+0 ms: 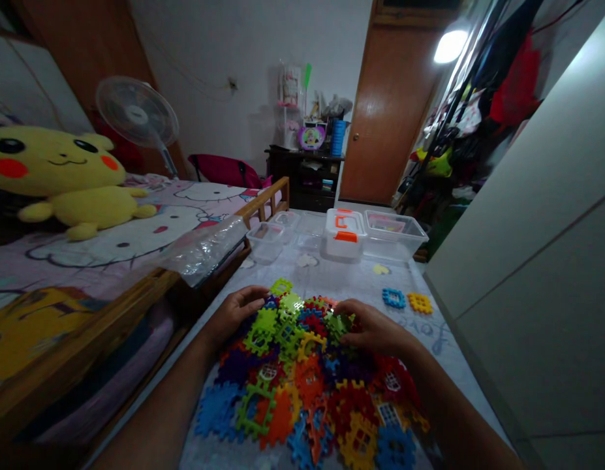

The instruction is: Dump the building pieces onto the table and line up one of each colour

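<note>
"Looking down, where are your toothed pieces (309,378)?"

"Heaped on the cloth (354,282), between your forearms. Your left hand (238,312) is loose at the heap's edge; your right hand (373,326) curls over a green piece (338,328), grip unclear."

"And your containers?"

"Beyond the heap. The orange-latched box (345,247) is lidded, the right tub (400,245) holds something pinkish (387,224), and the left tub's (265,248) contents are unclear."

A yellow plush toy (62,176) is propped on the bed (204,196) — a fan (137,112) is set behind it. A wooden door (386,111) is seen beyond.
</note>
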Available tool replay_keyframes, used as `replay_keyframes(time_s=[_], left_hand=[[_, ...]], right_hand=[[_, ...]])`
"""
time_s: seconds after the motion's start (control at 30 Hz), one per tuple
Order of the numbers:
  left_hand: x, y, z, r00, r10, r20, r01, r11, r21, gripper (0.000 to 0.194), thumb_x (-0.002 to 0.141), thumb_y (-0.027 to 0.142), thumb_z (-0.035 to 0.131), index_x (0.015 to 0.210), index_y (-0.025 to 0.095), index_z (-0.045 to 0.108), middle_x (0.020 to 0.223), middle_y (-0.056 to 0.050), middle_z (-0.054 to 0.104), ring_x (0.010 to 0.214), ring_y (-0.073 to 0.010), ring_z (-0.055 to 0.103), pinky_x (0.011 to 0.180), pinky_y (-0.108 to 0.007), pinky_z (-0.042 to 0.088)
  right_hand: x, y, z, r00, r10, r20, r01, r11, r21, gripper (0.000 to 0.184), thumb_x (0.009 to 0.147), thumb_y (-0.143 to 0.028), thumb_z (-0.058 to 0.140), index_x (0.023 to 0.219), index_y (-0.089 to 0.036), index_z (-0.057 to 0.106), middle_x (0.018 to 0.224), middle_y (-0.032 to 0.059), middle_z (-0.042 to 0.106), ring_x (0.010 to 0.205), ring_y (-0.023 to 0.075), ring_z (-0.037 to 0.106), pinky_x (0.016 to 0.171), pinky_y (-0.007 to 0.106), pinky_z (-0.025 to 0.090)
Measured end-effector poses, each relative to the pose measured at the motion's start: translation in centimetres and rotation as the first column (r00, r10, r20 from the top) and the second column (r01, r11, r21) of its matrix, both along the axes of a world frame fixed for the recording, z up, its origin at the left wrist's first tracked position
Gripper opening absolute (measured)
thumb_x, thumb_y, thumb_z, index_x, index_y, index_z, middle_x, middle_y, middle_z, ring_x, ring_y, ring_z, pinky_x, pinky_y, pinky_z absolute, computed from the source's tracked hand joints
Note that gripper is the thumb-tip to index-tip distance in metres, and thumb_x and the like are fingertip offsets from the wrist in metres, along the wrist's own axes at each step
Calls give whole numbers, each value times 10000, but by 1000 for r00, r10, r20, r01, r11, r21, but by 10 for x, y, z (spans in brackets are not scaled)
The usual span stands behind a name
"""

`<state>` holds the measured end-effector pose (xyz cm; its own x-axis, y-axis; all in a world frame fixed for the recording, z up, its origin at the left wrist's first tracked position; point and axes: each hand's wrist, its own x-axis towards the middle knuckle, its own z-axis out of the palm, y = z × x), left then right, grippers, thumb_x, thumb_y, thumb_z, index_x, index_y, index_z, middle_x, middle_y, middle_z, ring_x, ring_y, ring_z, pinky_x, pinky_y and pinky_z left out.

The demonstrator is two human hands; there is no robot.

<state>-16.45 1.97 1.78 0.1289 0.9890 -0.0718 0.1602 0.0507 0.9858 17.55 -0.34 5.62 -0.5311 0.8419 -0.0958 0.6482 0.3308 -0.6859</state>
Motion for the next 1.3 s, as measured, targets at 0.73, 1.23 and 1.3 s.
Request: replay_keyframes(time_s=[0.73, 1.23, 1.3], left_hand=[[-1, 0, 1, 997, 2, -79, -1, 1000, 7, 552, 675, 576, 748, 1056, 179, 708, 1131, -99, 739, 1073, -318, 663, 945, -414, 504], [-3, 1, -2, 998, -37, -50, 36, 999, -5, 537, 696, 581, 751, 1068, 197, 704, 1142, -105, 739, 1081, -318, 668, 963, -425, 506], [-3, 2, -4, 998, -31, -51, 31, 1000, -4, 540, 694, 584, 756, 1066, 197, 704, 1146, -108, 737, 1084, -316, 668, 962, -421, 508]], right_hand=[[-31, -16, -1, 957, -158, 245, 96, 964, 248, 495, 777, -400, 671, 1196, -158, 568, 1121, 149, 642, 1047, 299, 561, 938, 411, 428], [26, 26, -1, 948, -309, 79, 268, 905, 330, 733, 737, -184, 626, 1437, -193, 409, 1413, 156, 536, 1308, 294, 495, 1108, 488, 367], [41, 42, -1, 941, -303, 153, 244, 918, 312, 748, 725, -144, 613, 1444, -148, 406, 1433, 185, 518, 1333, 296, 480, 1122, 480, 357]])
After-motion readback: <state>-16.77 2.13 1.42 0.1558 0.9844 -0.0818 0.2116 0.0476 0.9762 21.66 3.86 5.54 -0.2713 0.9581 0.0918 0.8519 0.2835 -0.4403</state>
